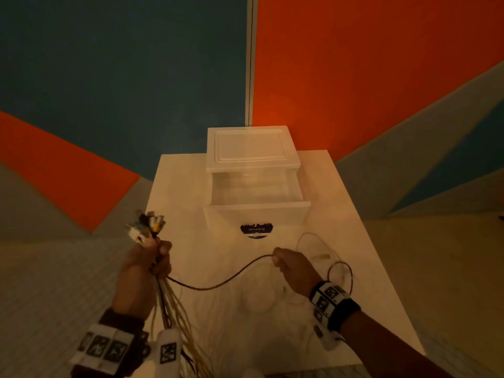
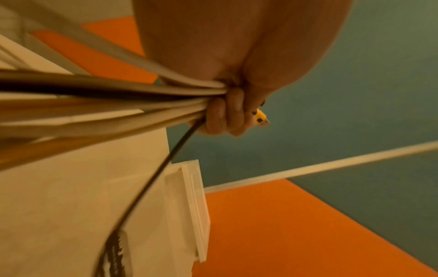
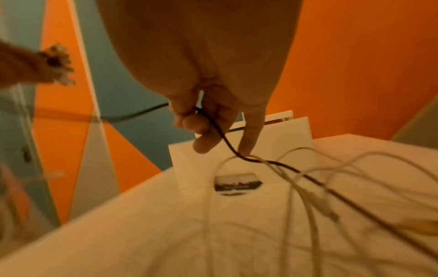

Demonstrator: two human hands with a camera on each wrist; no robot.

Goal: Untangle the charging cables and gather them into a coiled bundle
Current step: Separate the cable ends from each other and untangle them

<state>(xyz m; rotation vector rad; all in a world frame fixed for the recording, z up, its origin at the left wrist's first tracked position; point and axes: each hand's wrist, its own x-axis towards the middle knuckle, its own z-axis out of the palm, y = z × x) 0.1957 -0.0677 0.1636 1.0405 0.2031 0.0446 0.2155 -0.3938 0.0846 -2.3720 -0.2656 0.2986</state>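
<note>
On the white table point(image 1: 362, 268), against orange-and-teal walls, a clear drawer box point(image 1: 253, 170) is standing open — the left hand point(image 1: 144, 263) is gripping the cable bundle point(image 1: 174, 317), the right hand point(image 1: 294, 266) pinching a black cable point(image 1: 218, 285); pale cables point(image 3: 296, 187) are sprawling beside it.

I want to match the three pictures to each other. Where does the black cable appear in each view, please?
Head: the black cable sags across the lower centre, from the left hand to the right hand.
Left wrist: it drops from the fist down the lower centre-left.
Right wrist: it runs through the fingers in the centre, then down to the right.
Shared landmark: the white drawer box.
</note>
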